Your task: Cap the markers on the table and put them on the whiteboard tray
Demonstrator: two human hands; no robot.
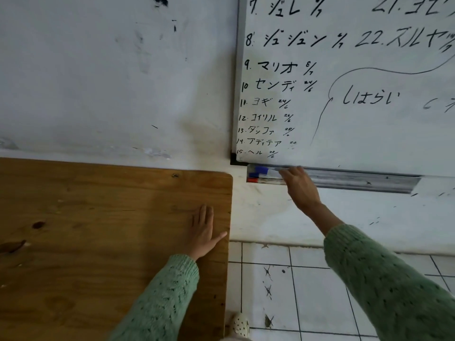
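Whiteboard tray (344, 182) on a scuffed wall holds capped markers (261, 174) at its left end; right hand (299, 187) sets one down there, grip unclear. Left hand (203, 232) rests flat, empty, on the bare wooden table (98, 217). Likely final placement; next: let go, withdraw.

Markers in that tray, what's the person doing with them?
The person is putting markers away. The right hand reaches to the left end of the whiteboard tray, its fingers on a blue-capped marker there. Another blue-capped marker and a red-capped marker lie beside it, all capped. The left hand rests flat on the wooden table, holding nothing. No markers show on the part of the table in view.
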